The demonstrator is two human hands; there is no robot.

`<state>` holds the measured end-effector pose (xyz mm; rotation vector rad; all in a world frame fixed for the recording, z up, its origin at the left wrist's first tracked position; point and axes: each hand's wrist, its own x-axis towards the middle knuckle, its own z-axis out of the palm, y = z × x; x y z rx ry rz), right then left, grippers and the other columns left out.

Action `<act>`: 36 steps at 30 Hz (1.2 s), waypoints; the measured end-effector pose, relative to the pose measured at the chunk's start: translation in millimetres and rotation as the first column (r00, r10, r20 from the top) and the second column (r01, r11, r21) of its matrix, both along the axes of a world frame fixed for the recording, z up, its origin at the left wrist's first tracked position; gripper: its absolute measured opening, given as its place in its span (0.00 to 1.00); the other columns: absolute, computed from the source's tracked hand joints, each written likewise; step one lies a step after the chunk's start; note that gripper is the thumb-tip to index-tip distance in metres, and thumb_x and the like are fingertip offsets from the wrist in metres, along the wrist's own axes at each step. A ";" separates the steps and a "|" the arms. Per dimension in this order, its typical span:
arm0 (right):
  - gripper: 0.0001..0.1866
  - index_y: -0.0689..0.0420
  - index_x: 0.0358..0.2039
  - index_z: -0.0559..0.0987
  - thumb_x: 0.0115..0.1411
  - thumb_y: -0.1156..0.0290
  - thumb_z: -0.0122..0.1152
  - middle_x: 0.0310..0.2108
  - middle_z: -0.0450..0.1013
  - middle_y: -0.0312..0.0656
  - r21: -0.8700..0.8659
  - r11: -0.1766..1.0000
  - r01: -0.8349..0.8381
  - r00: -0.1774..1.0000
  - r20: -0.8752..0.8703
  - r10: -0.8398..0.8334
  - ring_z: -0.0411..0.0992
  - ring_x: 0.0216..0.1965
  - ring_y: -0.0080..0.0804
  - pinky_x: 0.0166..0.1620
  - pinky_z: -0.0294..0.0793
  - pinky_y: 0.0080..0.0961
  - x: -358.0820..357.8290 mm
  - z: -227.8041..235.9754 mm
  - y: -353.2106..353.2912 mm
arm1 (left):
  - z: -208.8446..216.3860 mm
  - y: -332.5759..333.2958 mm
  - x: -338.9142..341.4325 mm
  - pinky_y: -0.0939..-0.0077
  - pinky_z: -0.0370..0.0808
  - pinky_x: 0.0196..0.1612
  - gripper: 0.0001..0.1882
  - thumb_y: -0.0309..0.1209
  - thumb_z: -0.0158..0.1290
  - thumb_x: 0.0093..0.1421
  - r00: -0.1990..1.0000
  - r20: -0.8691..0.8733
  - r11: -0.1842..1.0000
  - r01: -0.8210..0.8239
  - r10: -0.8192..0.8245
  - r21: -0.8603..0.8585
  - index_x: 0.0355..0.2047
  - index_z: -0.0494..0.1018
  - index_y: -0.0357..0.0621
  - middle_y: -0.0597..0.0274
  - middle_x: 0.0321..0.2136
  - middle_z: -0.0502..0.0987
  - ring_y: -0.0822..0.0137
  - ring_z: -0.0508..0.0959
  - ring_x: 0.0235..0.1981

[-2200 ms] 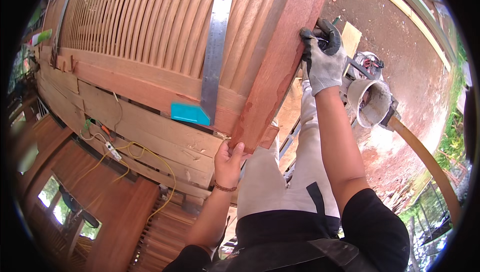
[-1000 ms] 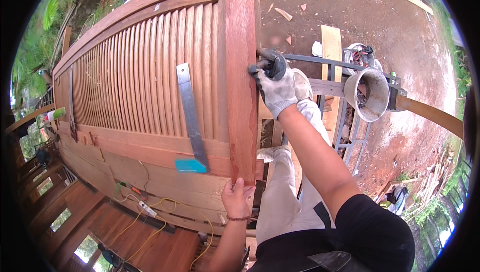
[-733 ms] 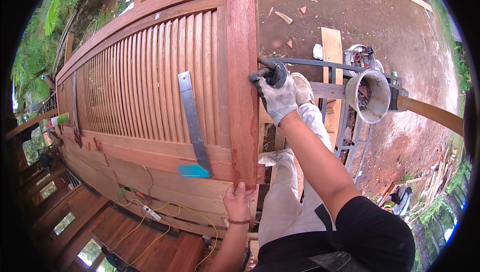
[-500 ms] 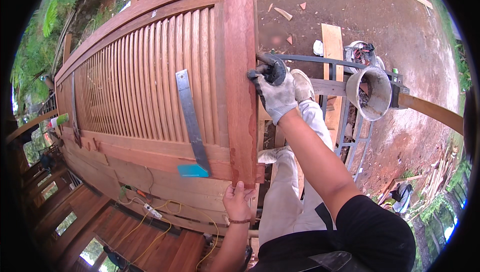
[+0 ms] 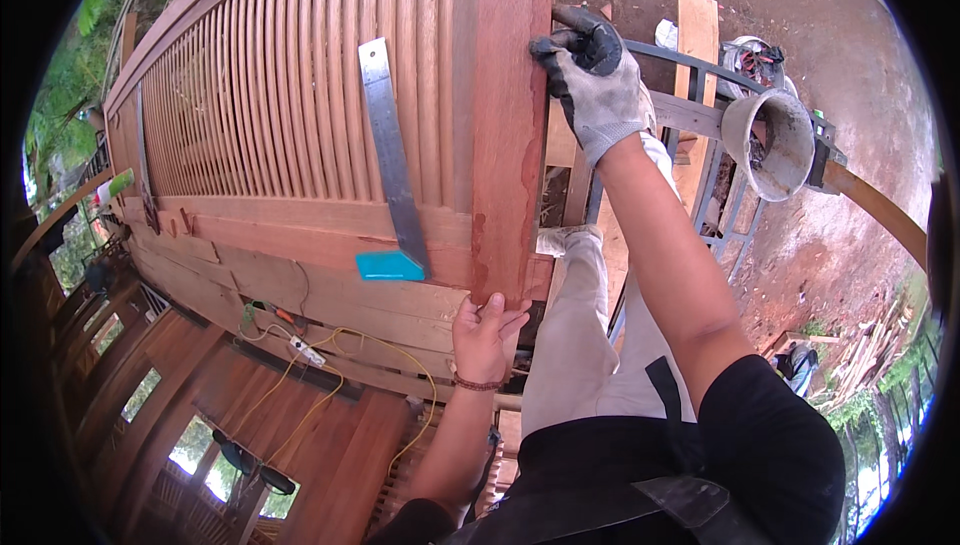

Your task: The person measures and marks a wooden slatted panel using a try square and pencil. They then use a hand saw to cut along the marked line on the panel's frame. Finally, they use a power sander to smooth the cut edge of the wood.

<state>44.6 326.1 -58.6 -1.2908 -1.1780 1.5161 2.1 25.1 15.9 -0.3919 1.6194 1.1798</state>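
Lettering comes first: the turquoise handle (image 5: 390,266) of the one try square near the middle may bear print, but it is too small to read, as is any scale on its steel blade (image 5: 392,145), which points toward 11 o'clock. A green-and-white tube (image 5: 116,185) at 9 o'clock likewise shows no readable label.

Two hands are at work on one reddish board (image 5: 512,125), which runs from 12 o'clock down to just below centre, alongside a slatted panel (image 5: 320,75) at 11 o'clock. The right hand (image 5: 595,80), in a grey glove with black fingers, sits at 1 o'clock; its grip is narrow, thumb and fingers curled on the board's right-hand edge. The left hand (image 5: 485,335), bare, with one beaded bracelet (image 5: 478,383) at the wrist, is at 6 o'clock by the board's near end, thumb up and fingers parted; I cannot tell whether that grip bears on the wood.

Two containers stand at 2 o'clock: a stained pale bucket (image 5: 768,145) with brownish bits inside, and, just beyond, a smaller vessel (image 5: 752,57) holding red and black items. One white power strip (image 5: 307,350) lies at 8 o'clock.
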 end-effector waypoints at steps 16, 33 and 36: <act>0.22 0.59 0.50 0.77 0.55 0.73 0.71 0.29 0.75 0.32 -0.038 0.999 0.013 0.989 -0.146 -0.018 0.69 0.24 0.15 0.27 0.72 0.14 4.6 6.1 1.1 | 0.2 0.5 7.8 0.69 0.83 0.41 0.11 0.28 0.51 0.68 0.999 0.032 0.999 0.038 -0.038 0.008 0.47 0.67 0.35 0.50 0.37 0.80 0.57 0.84 0.38; 0.21 0.59 0.50 0.76 0.56 0.73 0.69 0.29 0.77 0.35 0.004 1.000 -0.009 0.993 -0.120 0.010 0.72 0.25 0.16 0.30 0.75 0.16 5.3 -7.9 -0.3 | -3.3 -1.7 11.7 0.67 0.84 0.39 0.09 0.28 0.52 0.67 0.998 -0.043 0.999 0.036 -0.036 -0.003 0.44 0.69 0.35 0.51 0.33 0.80 0.56 0.84 0.34; 0.21 0.59 0.50 0.76 0.56 0.73 0.69 0.28 0.77 0.35 0.060 0.998 -0.019 1.000 -0.005 0.019 0.72 0.26 0.18 0.32 0.76 0.18 3.2 -8.3 0.9 | -4.1 -2.0 12.1 0.67 0.84 0.39 0.10 0.28 0.52 0.67 0.998 -0.056 0.999 0.043 -0.042 0.008 0.44 0.69 0.35 0.51 0.34 0.80 0.56 0.84 0.34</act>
